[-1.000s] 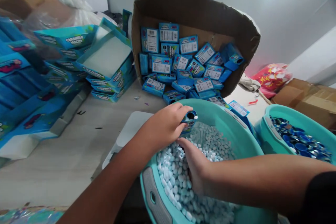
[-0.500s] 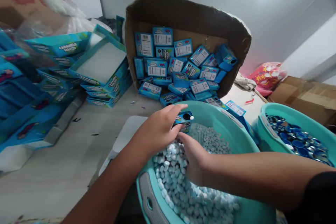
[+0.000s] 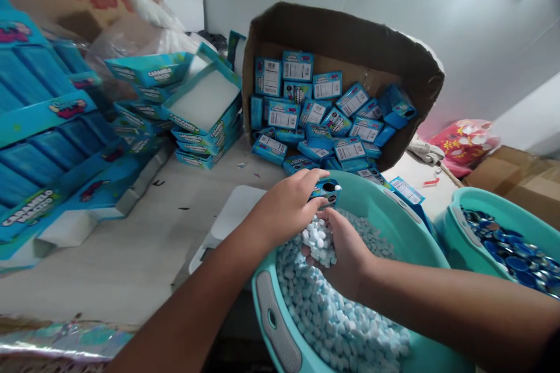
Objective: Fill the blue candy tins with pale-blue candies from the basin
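My left hand is closed around a small blue candy box, held upright at the tub's far rim. The box has a round dark hole in its top, with one white candy beside it. Just below, my right hand is cupped around a handful of pale candies. Its fingertips are partly hidden under the candies, and its thumb is close to the box. Both hands are over a turquoise tub holding a heap of loose white and pale blue candies.
Behind the tub, a tipped cardboard carton holds several blue boxes. Open display trays are stacked to its left, with filled trays at far left. A second tub of blue metallic lids stands right. A white scale-like device sits beside my left forearm.
My right hand has risen out of the candy heap with a handful showing in its palm. My left hand still holds the box. The whole view has shifted, so things appear further right.
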`<state>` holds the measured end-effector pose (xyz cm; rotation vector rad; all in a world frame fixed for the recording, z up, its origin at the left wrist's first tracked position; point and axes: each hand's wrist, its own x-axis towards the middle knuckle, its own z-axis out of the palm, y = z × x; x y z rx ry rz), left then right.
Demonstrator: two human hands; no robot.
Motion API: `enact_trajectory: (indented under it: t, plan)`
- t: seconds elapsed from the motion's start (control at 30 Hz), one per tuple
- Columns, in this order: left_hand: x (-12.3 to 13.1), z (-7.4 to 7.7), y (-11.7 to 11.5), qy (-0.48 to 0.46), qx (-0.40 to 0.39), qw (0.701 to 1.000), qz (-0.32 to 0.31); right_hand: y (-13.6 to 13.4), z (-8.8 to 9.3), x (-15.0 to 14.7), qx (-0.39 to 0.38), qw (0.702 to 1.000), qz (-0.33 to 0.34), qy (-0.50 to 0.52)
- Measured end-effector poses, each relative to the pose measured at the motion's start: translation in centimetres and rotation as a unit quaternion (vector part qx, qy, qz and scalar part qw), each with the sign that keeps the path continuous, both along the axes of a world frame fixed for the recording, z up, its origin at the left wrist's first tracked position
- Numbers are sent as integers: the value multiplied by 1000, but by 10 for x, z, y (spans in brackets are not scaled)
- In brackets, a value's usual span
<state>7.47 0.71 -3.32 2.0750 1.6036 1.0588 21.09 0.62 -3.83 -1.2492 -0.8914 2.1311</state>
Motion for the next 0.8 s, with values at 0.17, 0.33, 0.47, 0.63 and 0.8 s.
enact_trajectory:
  t: [0.17,0.33,0.47,0.63,0.8]
  plan:
    - [-1,1,0,-47,-10,999,1,-5,8,-4,-78,993,-87,14]
    - [-1,1,1,-43,-13,999,-11,-1,21,-4,-94,988,-118,42]
    - [-1,-1,1,-27,-4,1000,-10,6,30,-3,-91,986,-126,62]
    - [-2,-2,0,19,-3,1000,-24,19,45,2,-52,981,-150,112]
    - [-2,0,-4,89,-27,994,-59,38,56,8,-6,972,-184,145]
